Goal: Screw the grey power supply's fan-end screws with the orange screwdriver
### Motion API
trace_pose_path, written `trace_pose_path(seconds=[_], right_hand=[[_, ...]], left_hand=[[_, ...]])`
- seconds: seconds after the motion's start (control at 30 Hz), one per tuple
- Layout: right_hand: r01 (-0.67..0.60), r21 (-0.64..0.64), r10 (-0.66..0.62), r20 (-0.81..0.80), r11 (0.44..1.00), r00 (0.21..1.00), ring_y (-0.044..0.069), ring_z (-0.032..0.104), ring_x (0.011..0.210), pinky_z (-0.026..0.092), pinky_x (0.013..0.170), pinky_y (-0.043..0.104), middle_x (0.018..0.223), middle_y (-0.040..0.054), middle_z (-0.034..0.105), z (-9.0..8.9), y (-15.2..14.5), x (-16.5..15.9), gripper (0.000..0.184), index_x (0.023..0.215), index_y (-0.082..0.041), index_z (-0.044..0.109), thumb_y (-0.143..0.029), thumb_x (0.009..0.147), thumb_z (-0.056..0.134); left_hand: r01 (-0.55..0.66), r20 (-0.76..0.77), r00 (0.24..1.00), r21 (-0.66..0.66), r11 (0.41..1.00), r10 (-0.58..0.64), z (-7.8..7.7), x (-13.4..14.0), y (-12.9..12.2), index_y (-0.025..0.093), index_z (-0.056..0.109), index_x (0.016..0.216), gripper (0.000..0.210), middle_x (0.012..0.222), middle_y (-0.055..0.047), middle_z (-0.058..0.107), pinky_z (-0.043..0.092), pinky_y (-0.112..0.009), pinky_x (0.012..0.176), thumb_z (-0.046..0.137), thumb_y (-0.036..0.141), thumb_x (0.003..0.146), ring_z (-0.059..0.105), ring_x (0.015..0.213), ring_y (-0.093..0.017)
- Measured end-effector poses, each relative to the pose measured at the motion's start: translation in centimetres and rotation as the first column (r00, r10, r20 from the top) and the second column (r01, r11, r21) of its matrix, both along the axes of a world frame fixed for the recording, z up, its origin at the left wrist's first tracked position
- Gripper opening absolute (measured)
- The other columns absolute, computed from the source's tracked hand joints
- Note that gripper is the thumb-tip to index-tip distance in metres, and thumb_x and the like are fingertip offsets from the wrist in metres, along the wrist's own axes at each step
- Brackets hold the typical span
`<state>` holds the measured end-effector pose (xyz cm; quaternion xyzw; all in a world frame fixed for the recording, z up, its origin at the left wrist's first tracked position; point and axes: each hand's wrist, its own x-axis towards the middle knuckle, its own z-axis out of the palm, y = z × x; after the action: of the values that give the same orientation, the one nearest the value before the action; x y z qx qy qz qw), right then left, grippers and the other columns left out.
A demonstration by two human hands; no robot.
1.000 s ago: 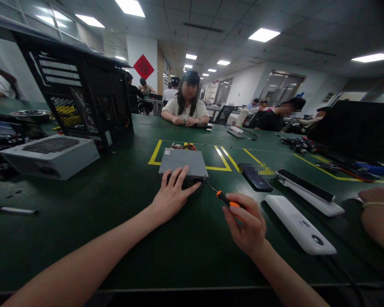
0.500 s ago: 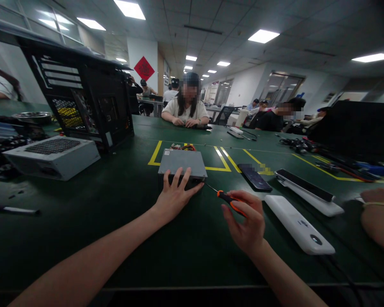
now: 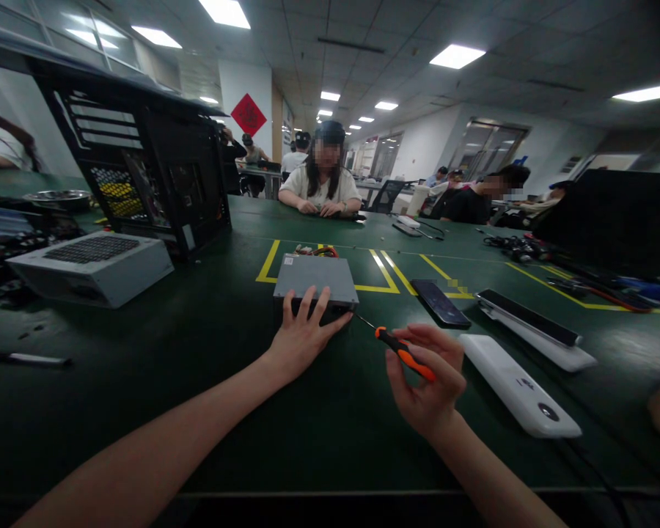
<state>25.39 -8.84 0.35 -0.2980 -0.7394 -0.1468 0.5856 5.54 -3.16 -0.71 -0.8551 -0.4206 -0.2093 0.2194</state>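
A grey computer power supply (image 3: 316,277) lies on the green table in front of me, its coloured cables bunched behind it. My left hand (image 3: 302,334) braces it, fingers spread over its top front edge and thumb along its front face. My right hand (image 3: 432,381) loosely holds an orange and black screwdriver (image 3: 401,352) by the handle between thumb and fingers. The screwdriver's thin shaft points to the front right corner of the power supply, close to my left thumb. Whether its tip sits in a screw is too small to tell.
An open black computer case (image 3: 159,169) stands at left, beside another power supply (image 3: 96,268). Right of my hand lie a phone (image 3: 440,302), a white device with a dark top (image 3: 533,326) and a white power bank (image 3: 522,385) with cables. A person (image 3: 324,176) sits opposite.
My right fingers have opened slightly around the screwdriver handle, showing more of its orange end. Another person's hand at the right edge has drawn back. The power supply stays put.
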Motion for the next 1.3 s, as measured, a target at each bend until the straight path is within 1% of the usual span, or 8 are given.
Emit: trace_pose_path(seconds=[0.3, 0.4, 0.5, 0.57, 0.73, 1.0, 1.13, 1.3], right_hand=[[-0.102, 0.033, 0.103, -0.042, 0.994, 0.994, 0.018, 0.064, 0.088, 0.059, 0.068, 0.036, 0.106, 0.0047, 0.055, 0.4, -0.5, -0.1, 0.047, 0.107, -0.024, 0.047, 0.003, 0.069, 0.055], [-0.108, 0.100, 0.126, -0.195, 0.989, 0.973, 0.017, 0.067, 0.078, 0.058, 0.063, 0.034, 0.103, 0.0031, 0.055, 0.8, -0.9, -0.1, 0.047, 0.106, -0.023, 0.048, 0.003, 0.068, 0.057], [-0.159, -0.072, 0.106, -0.476, 0.985, 0.873, 0.009, 0.061, 0.057, 0.053, 0.053, 0.028, 0.094, -0.0002, 0.055, 1.3, -0.6, 0.0, 0.035, 0.104, -0.023, 0.046, -0.006, 0.074, 0.054], [-0.303, -0.302, 0.043, -0.641, 0.904, 0.766, 0.004, 0.051, 0.046, 0.046, 0.043, 0.022, 0.088, -0.0019, 0.054, 1.5, 0.5, 0.1, 0.026, 0.102, -0.023, 0.045, -0.015, 0.078, 0.051], [-0.560, -0.661, -0.216, -0.721, 0.500, 0.658, 0.002, 0.036, 0.037, 0.030, 0.032, 0.017, 0.077, -0.0056, 0.056, 1.5, 5.5, -0.3, 0.031, 0.096, -0.023, 0.046, -0.038, 0.073, 0.060], [-0.639, -0.676, -0.152, -0.721, 0.368, 0.676, 0.011, 0.057, 0.060, 0.045, 0.052, 0.022, 0.081, -0.0007, 0.064, 0.4, 12.8, -3.7, 0.036, 0.094, -0.020, 0.057, -0.046, 0.069, 0.064], [-0.709, -0.647, -0.062, -0.750, 0.282, 0.659, 0.014, 0.061, 0.080, 0.048, 0.068, 0.023, 0.091, 0.0004, 0.065, 0.3, 12.1, -5.3, 0.038, 0.102, -0.021, 0.056, -0.039, 0.069, 0.063], [-0.734, -0.652, -0.007, -0.748, 0.191, 0.663, 0.014, 0.058, 0.068, 0.046, 0.061, 0.024, 0.083, -0.0014, 0.063, 0.3, 9.0, -7.6, 0.040, 0.107, -0.024, 0.054, -0.041, 0.072, 0.060]], left_hand=[[-0.007, -0.001, 1.000, -0.006, 1.000, 0.007, 0.2, 0.0, -0.1, 0.040, 0.034, 0.134, 0.053, 0.142, -0.013, 0.028, 0.020, -0.063, 0.097, 0.049, 0.028, 0.086, 0.025, 0.128, -0.038], [-0.004, -0.005, 1.000, -0.008, 1.000, 0.004, 0.2, -0.1, -0.1, 0.040, 0.034, 0.135, 0.053, 0.142, -0.014, 0.027, 0.019, -0.063, 0.097, 0.049, 0.028, 0.086, 0.024, 0.128, -0.038], [0.004, -0.012, 1.000, -0.023, 1.000, -0.004, 0.3, -0.2, -0.1, 0.040, 0.032, 0.135, 0.055, 0.142, -0.014, 0.027, 0.019, -0.064, 0.097, 0.051, 0.028, 0.085, 0.023, 0.128, -0.039], [0.007, -0.016, 1.000, -0.032, 0.999, -0.007, 0.4, -0.2, -0.1, 0.040, 0.032, 0.136, 0.057, 0.142, -0.013, 0.028, 0.020, -0.064, 0.096, 0.052, 0.027, 0.084, 0.023, 0.128, -0.039], [-0.020, -0.025, 0.999, -0.010, 1.000, 0.020, 0.7, 0.1, -0.5, 0.040, 0.032, 0.136, 0.057, 0.141, -0.013, 0.029, 0.021, -0.063, 0.097, 0.052, 0.026, 0.084, 0.025, 0.127, -0.038], [-0.041, -0.036, 0.999, -0.025, 0.999, 0.040, 1.2, -0.7, -2.5, 0.043, 0.036, 0.132, 0.053, 0.139, -0.013, 0.034, 0.023, -0.062, 0.096, 0.054, 0.035, 0.083, 0.030, 0.125, -0.037], [-0.032, -0.035, 0.999, -0.024, 0.999, 0.032, 1.3, -2.4, -4.4, 0.045, 0.035, 0.132, 0.056, 0.139, -0.010, 0.035, 0.024, -0.062, 0.097, 0.057, 0.041, 0.081, 0.031, 0.126, -0.037], [-0.042, 0.071, 0.997, 0.028, 0.999, 0.040, 0.6, -4.7, -8.3, 0.048, 0.034, 0.131, 0.057, 0.140, -0.008, 0.034, 0.024, -0.062, 0.100, 0.056, 0.048, 0.079, 0.033, 0.126, -0.036]])
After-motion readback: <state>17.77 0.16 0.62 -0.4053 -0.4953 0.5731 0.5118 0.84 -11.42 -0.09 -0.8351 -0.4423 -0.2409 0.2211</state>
